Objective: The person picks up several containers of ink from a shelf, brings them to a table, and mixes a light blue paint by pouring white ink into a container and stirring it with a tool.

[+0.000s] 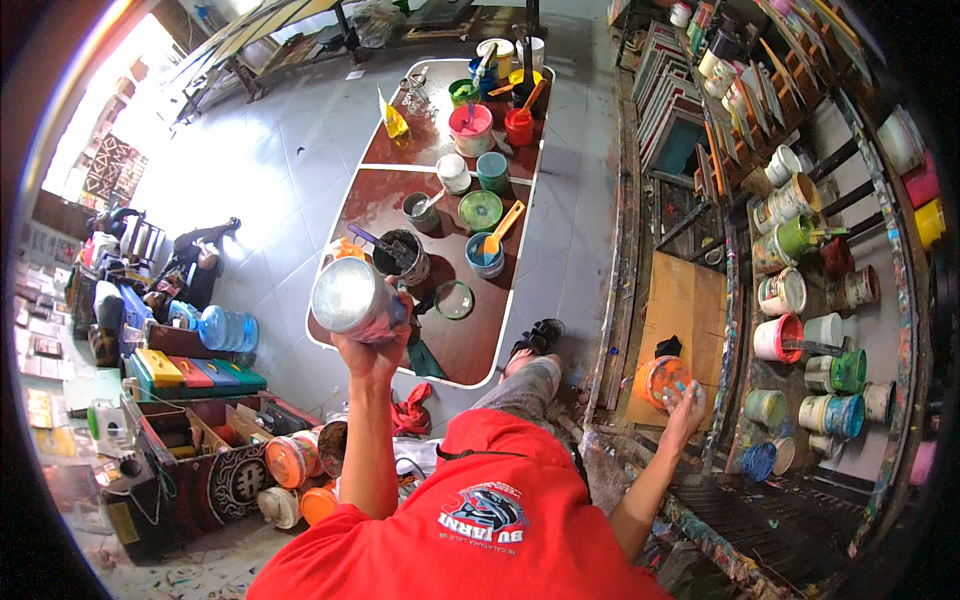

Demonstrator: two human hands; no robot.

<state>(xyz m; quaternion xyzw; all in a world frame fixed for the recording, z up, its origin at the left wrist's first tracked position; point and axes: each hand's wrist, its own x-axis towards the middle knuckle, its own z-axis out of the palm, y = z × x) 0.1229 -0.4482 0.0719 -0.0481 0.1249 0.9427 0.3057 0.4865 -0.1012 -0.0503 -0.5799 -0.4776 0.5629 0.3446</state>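
Note:
My left hand point(386, 320) is closed round a round plastic tub point(347, 293) with a pale, cloudy top, raised over the near left corner of the dark red table point(450, 345). Off to the right, my right hand point(686, 408) grips the edge of a paint-smeared orange lid point(660, 384); its underside is hidden. Below the raised tub's far side stands a bucket of dark paint point(402, 256) with a purple-handled tool in it. Close by are a blue paint pot point(485, 256) with an orange spatula point(505, 225) and a clear round lid point(454, 300).
More paint pots, including a pink one point(470, 128), crowd the table's far end beside a yellow bottle point(394, 120). Paint-stained shelves point(760, 330) with several tubs line the right. A wooden box point(190, 440) and a water jug point(226, 329) are at left.

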